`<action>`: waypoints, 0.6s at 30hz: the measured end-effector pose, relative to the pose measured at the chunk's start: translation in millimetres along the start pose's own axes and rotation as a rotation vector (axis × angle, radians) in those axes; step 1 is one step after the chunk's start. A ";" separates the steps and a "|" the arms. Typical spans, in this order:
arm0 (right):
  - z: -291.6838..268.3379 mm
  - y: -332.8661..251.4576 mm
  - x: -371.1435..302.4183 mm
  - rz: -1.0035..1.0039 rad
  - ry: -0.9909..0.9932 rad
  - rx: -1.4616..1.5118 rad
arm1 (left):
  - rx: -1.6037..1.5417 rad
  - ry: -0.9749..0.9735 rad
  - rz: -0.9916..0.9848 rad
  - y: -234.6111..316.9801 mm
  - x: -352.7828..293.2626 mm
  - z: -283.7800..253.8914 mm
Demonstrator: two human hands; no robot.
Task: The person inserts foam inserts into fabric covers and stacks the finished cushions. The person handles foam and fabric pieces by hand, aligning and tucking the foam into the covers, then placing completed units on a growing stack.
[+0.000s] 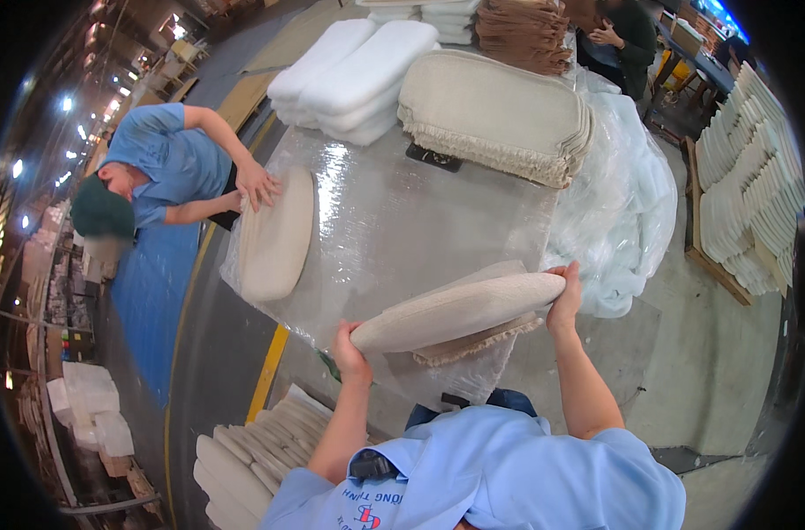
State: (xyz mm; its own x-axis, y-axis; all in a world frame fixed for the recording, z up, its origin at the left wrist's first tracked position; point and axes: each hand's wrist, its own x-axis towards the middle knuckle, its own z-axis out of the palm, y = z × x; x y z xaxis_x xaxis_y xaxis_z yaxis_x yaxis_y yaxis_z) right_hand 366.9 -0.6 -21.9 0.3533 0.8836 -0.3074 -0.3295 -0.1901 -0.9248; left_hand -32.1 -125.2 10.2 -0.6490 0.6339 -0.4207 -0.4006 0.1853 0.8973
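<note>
A long beige cushion (460,311) with rounded ends is held tilted above the near part of the table. My left hand (351,355) grips its left end, and my right hand (564,300) is closed round the right end. Just beneath it lies a beige fabric piece (478,343) with frayed edges, partly hidden by the cushion. At the table's left side, a co-worker (173,150) in a blue shirt and dark green cap presses both hands on a similar beige cushion (279,234).
The table (376,230) is covered in clear plastic. Along its far side stand white padding pieces (363,79), a stack of fringed beige fabric (500,106) and brown fabric (522,35). A plastic-wrapped bundle (619,194) sits right. Cushions (747,177) fill a pallet; others (261,450) lie lower left.
</note>
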 end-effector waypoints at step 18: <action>-46.8 25.6 -6.6 0.145 -0.155 0.076 | -0.049 -0.171 0.128 -22.0 -30.3 -7.9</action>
State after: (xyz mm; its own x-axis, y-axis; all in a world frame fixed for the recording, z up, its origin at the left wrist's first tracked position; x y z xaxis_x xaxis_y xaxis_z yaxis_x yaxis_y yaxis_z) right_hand 397.1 -31.3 -54.1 0.1608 0.9058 -0.3921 -0.4342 -0.2918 -0.8522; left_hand -8.7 -154.4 2.1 -0.5791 0.7687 -0.2716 -0.3556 0.0616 0.9326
